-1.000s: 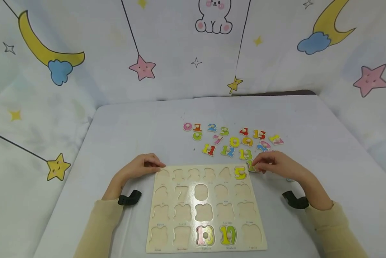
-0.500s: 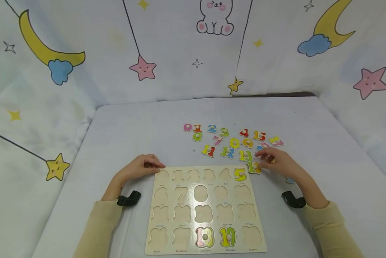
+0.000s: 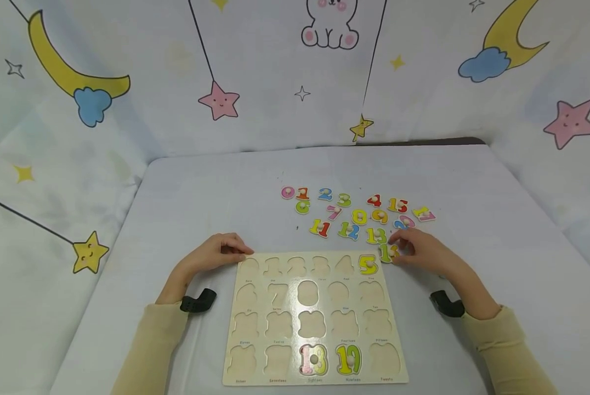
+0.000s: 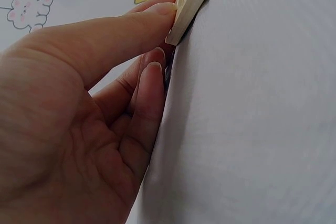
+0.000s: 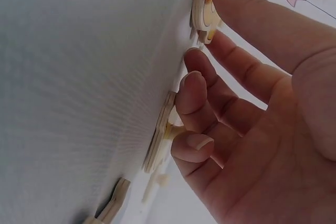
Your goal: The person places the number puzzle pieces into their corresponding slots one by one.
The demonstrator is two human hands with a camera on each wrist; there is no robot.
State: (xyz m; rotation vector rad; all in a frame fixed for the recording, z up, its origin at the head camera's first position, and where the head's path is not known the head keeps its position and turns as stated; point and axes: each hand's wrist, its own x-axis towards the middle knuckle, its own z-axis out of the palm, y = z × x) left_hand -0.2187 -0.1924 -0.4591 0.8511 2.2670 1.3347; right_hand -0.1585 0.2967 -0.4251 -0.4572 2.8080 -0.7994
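Note:
A pale wooden number board lies on the table, with cut-outs in rows. My left hand pinches its far left corner, thumb on the face; the left wrist view shows the thumb at the board's edge. Pieces 5, 18 and 19 sit in the board. Beside its far right corner is a number piece with a green 1 and an orange second digit, partly hidden. My right hand holds this piece between thumb and index finger; the other fingers curl loosely.
Several loose number pieces with knobs lie beyond the board, among them 13, 12, 11, 20 and 17. A patterned cloth stands behind the white table.
My right hand lets go of the green-and-orange number piece, draws back a little to the right, then closes on it again. The left hand and the board stay in place.

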